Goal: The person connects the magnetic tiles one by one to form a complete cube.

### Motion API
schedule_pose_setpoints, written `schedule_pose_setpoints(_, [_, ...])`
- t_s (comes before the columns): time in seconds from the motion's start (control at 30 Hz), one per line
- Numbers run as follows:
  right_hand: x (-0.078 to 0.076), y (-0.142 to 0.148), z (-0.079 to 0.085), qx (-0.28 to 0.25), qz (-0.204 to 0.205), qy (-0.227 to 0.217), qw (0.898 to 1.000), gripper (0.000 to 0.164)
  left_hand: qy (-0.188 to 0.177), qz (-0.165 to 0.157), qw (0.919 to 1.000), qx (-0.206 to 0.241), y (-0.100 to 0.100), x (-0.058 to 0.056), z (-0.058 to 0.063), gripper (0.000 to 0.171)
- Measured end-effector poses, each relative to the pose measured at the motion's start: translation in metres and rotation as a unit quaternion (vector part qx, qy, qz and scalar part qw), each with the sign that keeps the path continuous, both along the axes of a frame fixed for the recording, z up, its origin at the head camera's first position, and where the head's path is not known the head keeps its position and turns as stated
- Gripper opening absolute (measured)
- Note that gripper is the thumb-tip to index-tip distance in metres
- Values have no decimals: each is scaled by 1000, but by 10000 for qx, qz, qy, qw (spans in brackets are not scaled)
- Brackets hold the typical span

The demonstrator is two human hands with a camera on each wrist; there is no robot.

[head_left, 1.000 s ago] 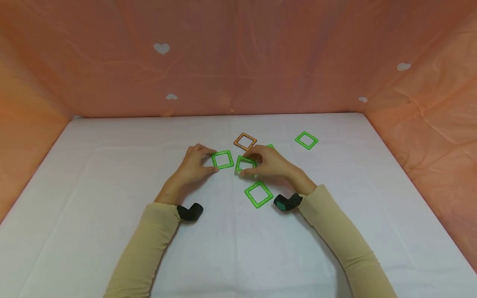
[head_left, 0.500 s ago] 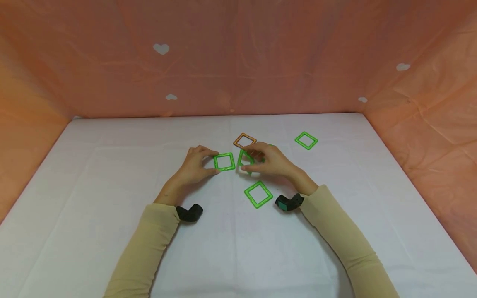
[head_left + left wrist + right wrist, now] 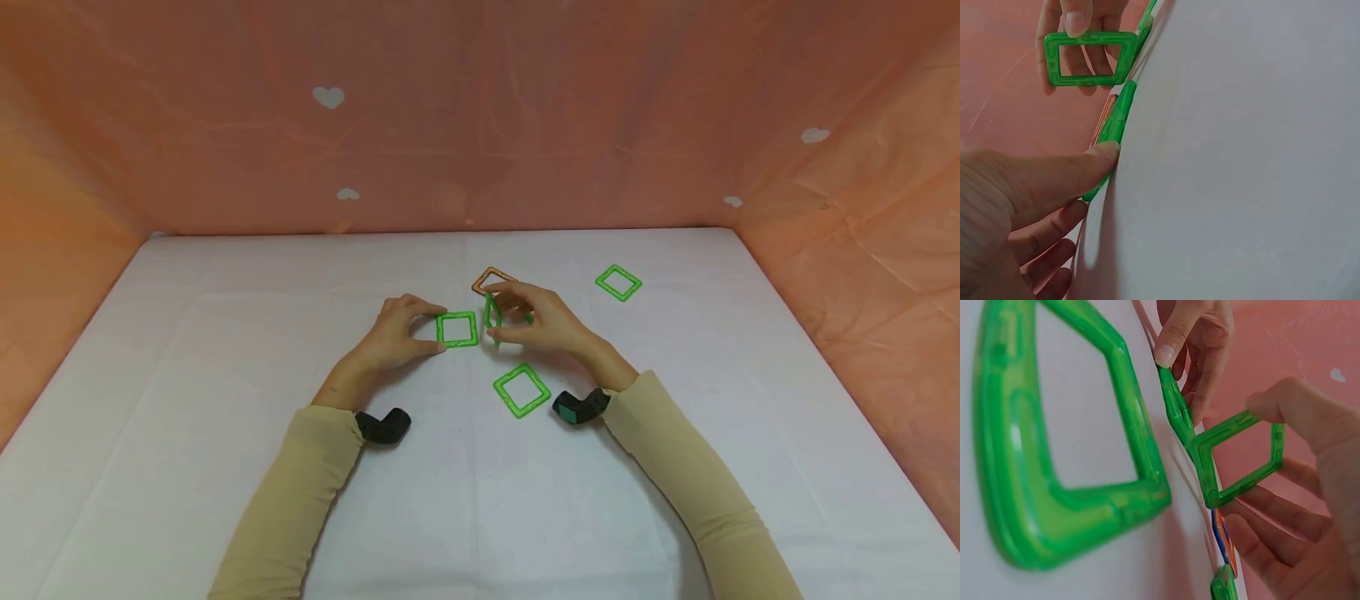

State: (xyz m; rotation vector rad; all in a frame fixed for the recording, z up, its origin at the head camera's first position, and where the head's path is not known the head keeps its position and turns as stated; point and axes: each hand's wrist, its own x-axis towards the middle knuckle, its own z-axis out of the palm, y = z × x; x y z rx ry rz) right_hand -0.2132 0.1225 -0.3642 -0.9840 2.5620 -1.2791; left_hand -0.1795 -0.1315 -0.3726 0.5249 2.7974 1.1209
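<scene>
In the head view, my left hand (image 3: 393, 333) pinches a green square magnetic tile (image 3: 475, 330) by two opposite edges, thumb on the near one. That tile lies almost level, low over the white table. To its right, my right hand (image 3: 543, 321) grips a second green square tile (image 3: 1205, 469) between thumb and fingers. This one stands on edge, its lower corner close to the left tile's right side. Behind the right fingers a bit of another green piece (image 3: 529, 318) shows, mostly hidden. An orange tile (image 3: 480, 287) lies just beyond, partly covered by the right hand.
Nearer the person, a green square tile (image 3: 537, 379) lies flat on the white table (image 3: 450, 500). Another green tile (image 3: 628, 274) lies at the far right. Orange cloth walls (image 3: 480, 125) with pale hearts rise at the back and sides.
The right hand's tile has turned from facing up to standing on edge. The left hand's tile has moved slightly right and toward the person, and squared up.
</scene>
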Motion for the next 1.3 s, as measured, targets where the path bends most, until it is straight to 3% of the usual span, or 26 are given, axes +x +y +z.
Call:
schedule_pose_setpoints(0.43, [-1, -1, -1, -452, 245, -378, 9980, 57, -84, 67, 9999, 62, 0, 0, 0, 51])
schedule_pose_setpoints(0.77, [-1, -4, -4, -759, 347, -748, 9937, 58, -353, 177, 9992, 42, 2, 1, 0, 52])
schedule_pose_setpoints(1.3, [-3, -7, -6, -847, 566, -970, 9901, 59, -253, 176, 9995, 17, 2, 2, -1, 51])
